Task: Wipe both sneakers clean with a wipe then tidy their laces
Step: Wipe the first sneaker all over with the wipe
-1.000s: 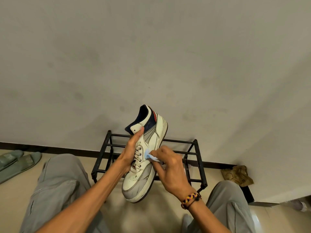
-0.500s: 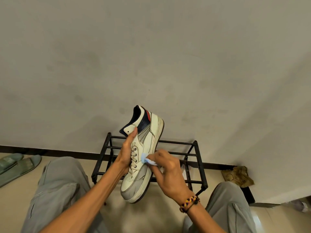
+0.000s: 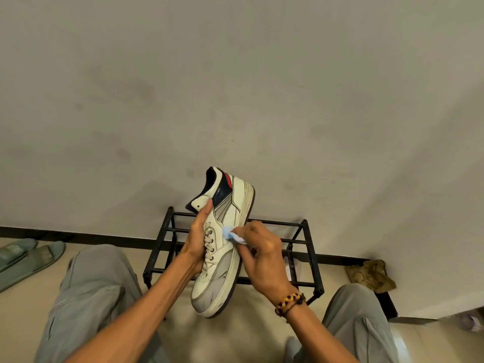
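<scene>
- Step in hand: wiping the first sneaker [image 3: 230, 231]; lace tidying not yet begun, by my reading.
- Sneaker is held in the air between the knees, above the black metal shoe rack [image 3: 301, 247], toe toward the camera, heel up toward the wall.
- Left hand [image 3: 196, 244] grips the lace side, thumb reaching up to the tongue.
- Right hand [image 3: 264, 255] pinches a small pale-blue wipe [image 3: 231, 235], pressing it to the side panel near the eyelets.
- Second sneaker: not visible.
- Next move likely calls for working the wipe down to the scuffed grey toe cap, turning the shoe for the far side.
- Materials: smooth off-white upper with dark stitching, grey panels, navy collar with red tab, thick rubber sole with dark edge; wipe soft, crumpled.
- Green slippers [image 3: 28, 255] lie at left.
</scene>
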